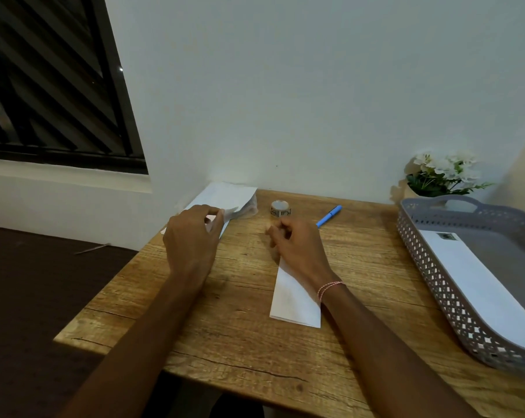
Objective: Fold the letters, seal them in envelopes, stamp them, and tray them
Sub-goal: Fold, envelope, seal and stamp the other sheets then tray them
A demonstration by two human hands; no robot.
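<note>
A folded white letter (pixel 291 300) lies on the wooden table (pixel 240 342), and my right hand (pixel 297 245) rests on its far end with the fingers curled. At the table's far left corner lies a stack of white envelopes (pixel 222 194) in a clear wrapper. My left hand (pixel 191 236) pinches the near end of that stack between thumb and fingers. A small roll of stamps (pixel 280 208) stands behind my right hand. At the right, a grey perforated tray (pixel 436 276) holds a stamped white envelope (pixel 478 282).
A blue pen (pixel 329 216) lies behind my right hand, to the right of the stamp roll. A pot of white flowers (pixel 442 175) stands in the far right corner by the wall. A dark window is at the upper left; the floor left of the table is dark.
</note>
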